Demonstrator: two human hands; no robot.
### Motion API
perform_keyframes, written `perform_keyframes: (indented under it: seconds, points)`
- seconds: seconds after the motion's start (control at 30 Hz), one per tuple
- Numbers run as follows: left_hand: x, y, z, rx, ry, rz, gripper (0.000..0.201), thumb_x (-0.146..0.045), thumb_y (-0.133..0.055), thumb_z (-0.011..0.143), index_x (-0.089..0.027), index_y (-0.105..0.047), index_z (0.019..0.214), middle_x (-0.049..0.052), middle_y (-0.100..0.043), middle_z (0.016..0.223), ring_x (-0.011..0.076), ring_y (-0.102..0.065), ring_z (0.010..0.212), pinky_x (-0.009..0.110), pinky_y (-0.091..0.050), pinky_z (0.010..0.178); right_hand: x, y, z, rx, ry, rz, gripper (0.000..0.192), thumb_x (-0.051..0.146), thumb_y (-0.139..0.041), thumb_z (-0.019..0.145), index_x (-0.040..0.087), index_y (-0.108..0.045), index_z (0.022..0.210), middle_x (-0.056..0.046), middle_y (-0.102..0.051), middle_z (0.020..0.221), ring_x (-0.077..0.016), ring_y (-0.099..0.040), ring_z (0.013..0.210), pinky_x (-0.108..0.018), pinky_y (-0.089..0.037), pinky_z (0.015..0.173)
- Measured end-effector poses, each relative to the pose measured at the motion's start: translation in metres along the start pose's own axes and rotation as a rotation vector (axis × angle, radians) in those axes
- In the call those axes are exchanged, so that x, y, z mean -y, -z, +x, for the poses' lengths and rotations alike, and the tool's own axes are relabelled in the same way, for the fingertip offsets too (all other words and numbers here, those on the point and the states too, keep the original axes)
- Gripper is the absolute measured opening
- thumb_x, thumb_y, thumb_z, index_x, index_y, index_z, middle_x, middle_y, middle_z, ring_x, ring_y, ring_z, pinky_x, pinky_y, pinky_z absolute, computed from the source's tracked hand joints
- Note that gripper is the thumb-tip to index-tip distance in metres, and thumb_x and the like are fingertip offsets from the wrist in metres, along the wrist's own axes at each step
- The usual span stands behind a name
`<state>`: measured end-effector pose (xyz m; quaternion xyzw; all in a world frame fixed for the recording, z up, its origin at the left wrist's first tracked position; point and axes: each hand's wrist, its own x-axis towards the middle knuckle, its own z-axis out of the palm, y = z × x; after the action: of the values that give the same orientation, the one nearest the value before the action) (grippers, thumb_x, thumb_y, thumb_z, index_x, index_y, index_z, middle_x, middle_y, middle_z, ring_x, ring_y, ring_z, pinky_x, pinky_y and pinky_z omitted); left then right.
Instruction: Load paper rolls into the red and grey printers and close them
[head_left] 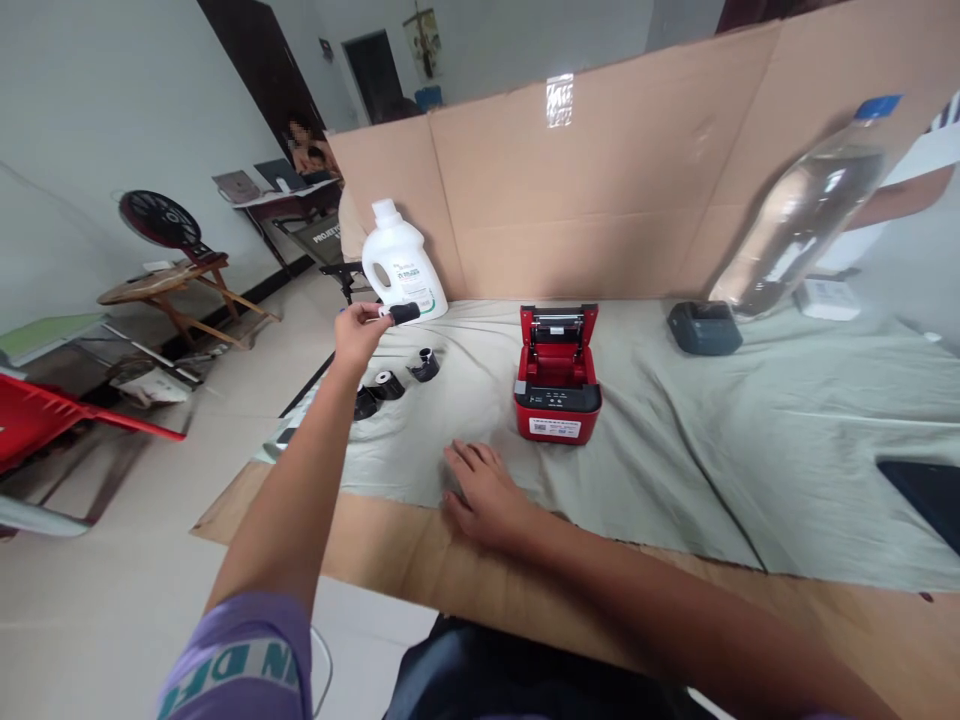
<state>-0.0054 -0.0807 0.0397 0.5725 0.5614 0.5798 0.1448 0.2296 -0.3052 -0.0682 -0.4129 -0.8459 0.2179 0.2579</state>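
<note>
Out at the table's far left, my left hand [358, 335] pinches a small paper roll in black wrapping [406, 313], held up in front of the white jug. Below it on the cloth lie several similar rolls; one black-wrapped roll [388, 385] shows a white end, and another black piece [426, 366] sits a little to its right. My right hand [487, 495] rests palm down near the front edge, fingers extended, with nothing in it. Ahead and to its right stands a red receipt printer [555, 428] with its lid raised; no roll is visible in its red compartment.
A cardboard panel [585, 200] stands along the back. Before it are a white jug [405, 262], a dark device [703, 328] and a large tilted bottle [810, 225]. A dark phone-like slab [926, 495] lies right on the grey-green cloth [810, 450]. People sit in the background.
</note>
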Motion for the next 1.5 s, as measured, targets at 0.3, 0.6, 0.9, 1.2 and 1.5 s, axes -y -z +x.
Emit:
perform_keyframes:
  seconds: [0.3, 0.6, 0.9, 1.2, 1.5]
  points:
    - [-0.071, -0.070, -0.135, -0.086, -0.434, -0.137, 0.026, -0.026, -0.072, 0.075, -0.021, -0.046, 0.079, 0.007, -0.068, 0.107, 0.0202, -0.066, 0.104, 0.032, -0.052, 0.085, 0.000, 0.094, 0.026, -0.568, -0.206, 0.492, 0.031, 0.032, -0.056, 0.089, 0.020, -0.062, 0.117, -0.008, -0.070, 0.105, -0.0185, -0.067, 0.086, -0.033, -0.054, 0.079]
    - [-0.089, -0.096, -0.201, 0.139, -0.728, -0.058, 0.027, -0.023, -0.071, 0.081, -0.023, -0.045, 0.080, 0.014, -0.062, 0.136, 0.0224, -0.071, 0.100, 0.038, -0.054, 0.084, -0.042, 0.172, 0.020, -0.289, -0.242, 0.449, 0.042, 0.021, -0.064, 0.077, 0.019, -0.062, 0.120, -0.006, -0.068, 0.110, -0.0200, -0.064, 0.096, -0.034, -0.052, 0.085]
    - [-0.084, -0.087, -0.196, 0.283, -0.691, -0.042, 0.052, -0.043, -0.084, 0.069, -0.023, -0.050, 0.103, 0.010, -0.066, 0.113, 0.0243, -0.064, 0.102, 0.037, -0.049, 0.083, -0.045, 0.196, 0.011, -0.136, -0.284, 0.344, 0.057, 0.005, -0.052, 0.072, 0.017, -0.059, 0.127, -0.008, -0.070, 0.108, -0.0189, -0.064, 0.087, -0.029, -0.049, 0.073]
    - [-0.084, -0.082, -0.201, 0.327, -0.676, 0.182, 0.063, -0.050, -0.081, 0.068, -0.024, -0.049, 0.116, 0.007, -0.065, 0.107, 0.0223, -0.062, 0.083, 0.037, -0.044, 0.081, -0.052, 0.206, 0.011, -0.216, -0.320, 0.299, 0.053, 0.006, -0.052, 0.065, 0.015, -0.062, 0.116, -0.002, -0.068, 0.077, -0.0153, -0.059, 0.065, -0.026, -0.044, 0.059]
    - [-0.090, -0.080, -0.203, 0.338, -0.679, 0.209, 0.058, -0.036, -0.075, 0.073, -0.024, -0.048, 0.123, 0.008, -0.064, 0.113, 0.0259, -0.064, 0.097, 0.038, -0.044, 0.084, -0.052, 0.204, 0.013, -0.285, -0.391, 0.291, 0.054, 0.008, -0.052, 0.066, 0.014, -0.061, 0.119, -0.002, -0.066, 0.080, -0.0157, -0.058, 0.067, -0.027, -0.045, 0.063]
